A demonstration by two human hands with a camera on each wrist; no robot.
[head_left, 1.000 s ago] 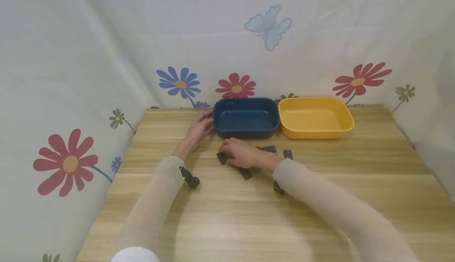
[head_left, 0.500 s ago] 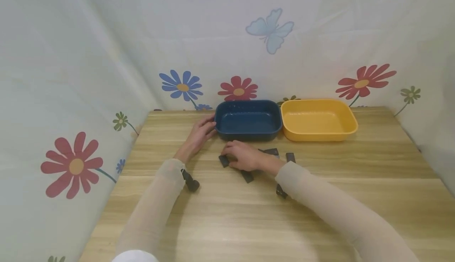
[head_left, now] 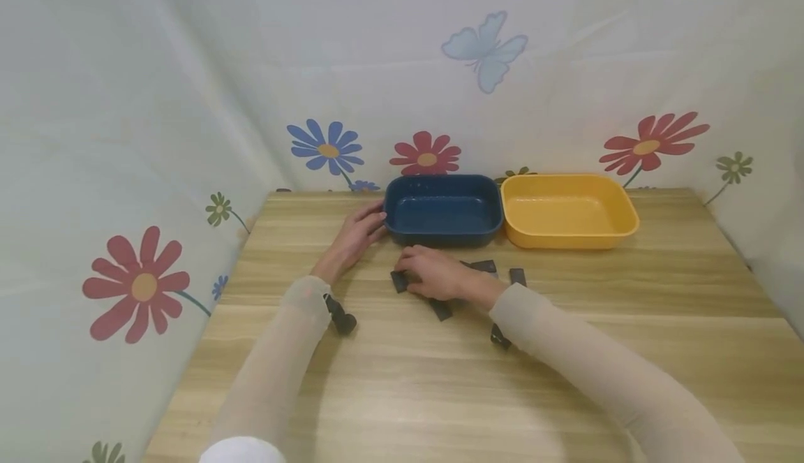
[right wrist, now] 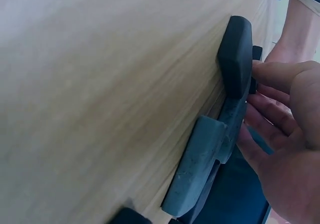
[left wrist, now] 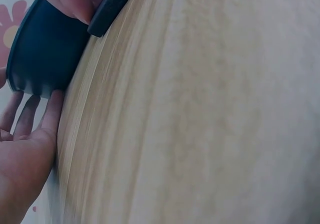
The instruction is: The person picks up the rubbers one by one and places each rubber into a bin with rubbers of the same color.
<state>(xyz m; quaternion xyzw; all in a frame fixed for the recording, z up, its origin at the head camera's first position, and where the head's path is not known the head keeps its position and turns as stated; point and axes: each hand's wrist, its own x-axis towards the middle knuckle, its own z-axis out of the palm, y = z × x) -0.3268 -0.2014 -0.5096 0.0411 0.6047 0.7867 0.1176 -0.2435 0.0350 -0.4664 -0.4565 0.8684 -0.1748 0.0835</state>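
My left hand [head_left: 354, 238] rests against the left wall of a dark blue rectangular tub [head_left: 442, 238], its extended fingertips touching the side in the left wrist view. In front of that tub, my right hand [head_left: 433, 273] pinches a small dark flat block [head_left: 398, 281] between thumb and fingers. The same block [left wrist: 112, 11] shows under the fingers in the left wrist view. More dark blocks lie close around the right hand: one near the palm [head_left: 442, 309], others by the wrist [head_left: 484, 266]. In the right wrist view a greyish block [right wrist: 194, 166] lies beside a darker one [right wrist: 235, 56].
A yellow tub [head_left: 570, 241] stands right beside the blue one at the back of the wooden table [head_left: 402, 393]. Another dark block [head_left: 518, 276] lies right of the right wrist. A flowered cloth [head_left: 352, 44] hangs behind the table.
The head view has shifted slightly, so everything appears a little further right. Both hands keep their places at the blue tub and the dark block.
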